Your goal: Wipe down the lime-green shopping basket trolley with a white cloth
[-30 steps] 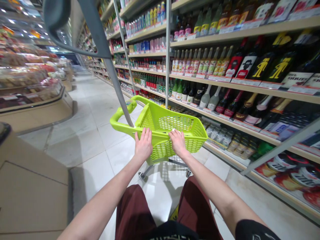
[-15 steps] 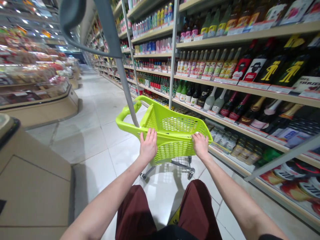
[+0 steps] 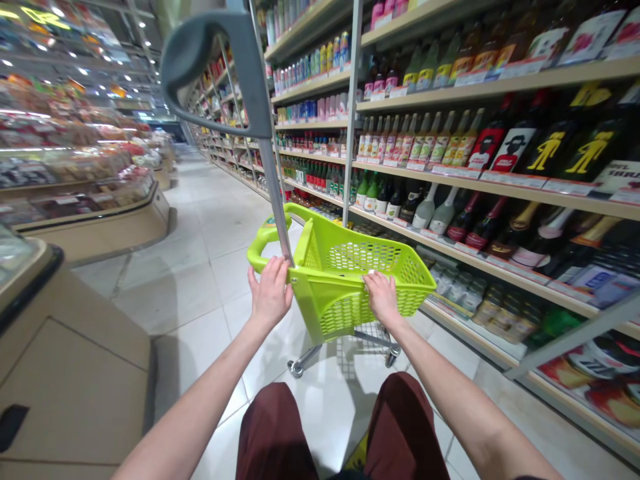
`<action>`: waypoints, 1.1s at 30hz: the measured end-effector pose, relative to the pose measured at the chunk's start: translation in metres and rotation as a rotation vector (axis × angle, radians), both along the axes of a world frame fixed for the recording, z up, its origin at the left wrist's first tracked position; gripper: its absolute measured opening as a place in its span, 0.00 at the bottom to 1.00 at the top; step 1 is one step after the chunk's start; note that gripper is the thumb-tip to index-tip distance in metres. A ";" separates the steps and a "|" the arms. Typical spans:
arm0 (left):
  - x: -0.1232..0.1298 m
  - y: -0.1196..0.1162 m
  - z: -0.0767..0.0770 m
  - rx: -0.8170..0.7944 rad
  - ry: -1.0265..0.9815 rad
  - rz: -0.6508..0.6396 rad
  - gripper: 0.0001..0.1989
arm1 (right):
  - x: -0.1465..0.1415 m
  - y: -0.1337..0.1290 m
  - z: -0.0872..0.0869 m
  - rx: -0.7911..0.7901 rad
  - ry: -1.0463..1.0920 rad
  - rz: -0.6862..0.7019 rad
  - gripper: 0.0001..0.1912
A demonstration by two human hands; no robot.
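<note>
A small lime-green shopping cart [image 3: 333, 300] with perforated basket walls stands side-on before my knees. My left hand [image 3: 270, 293] is closed over its rear rim, by the foot of a metal pole [image 3: 278, 200]. Farther along the near rim, the fingers of my right hand [image 3: 383, 299] curl over the edge into the basket. At the pole's top is a grey looped grip [image 3: 257, 80], which neither hand touches. To the left of the pole the cart's green handle [image 3: 256, 252] sticks out. Part of the basket floor is hidden by the near wall.
Shelves of bottles [image 3: 450, 177] and cans run along the right side, with jars [image 3: 493, 303] lower down. A beige counter [image 3: 85, 373] stands close on the left. Beyond it are a rounded food display [image 3: 115, 223] and a tiled aisle [image 3: 193, 200] leading away.
My left hand has slid left along the rim to the pole's foot. My right hand has also shifted left, away from the front end. The view has tilted, and the cart appears slightly farther right.
</note>
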State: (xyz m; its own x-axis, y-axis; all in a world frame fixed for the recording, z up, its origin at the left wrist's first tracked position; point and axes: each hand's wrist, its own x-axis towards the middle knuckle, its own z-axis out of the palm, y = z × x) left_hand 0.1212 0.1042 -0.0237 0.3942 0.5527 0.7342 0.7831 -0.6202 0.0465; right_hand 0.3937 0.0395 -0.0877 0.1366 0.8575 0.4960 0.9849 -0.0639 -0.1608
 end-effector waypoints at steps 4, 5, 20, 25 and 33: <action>-0.007 0.010 0.010 -0.011 0.007 0.042 0.24 | 0.019 -0.001 -0.005 -0.003 0.034 -0.082 0.20; -0.006 0.011 0.011 -0.020 0.030 0.045 0.23 | 0.017 0.001 -0.003 0.001 0.048 -0.085 0.20; 0.013 -0.006 0.028 -0.065 0.109 0.077 0.15 | -0.126 0.029 0.055 0.322 0.194 0.318 0.20; 0.003 0.002 0.033 -0.060 0.158 0.010 0.15 | -0.101 0.021 0.044 0.293 0.159 0.364 0.22; 0.000 0.006 0.042 -0.102 0.155 0.045 0.13 | -0.071 0.034 0.026 0.345 0.278 0.295 0.21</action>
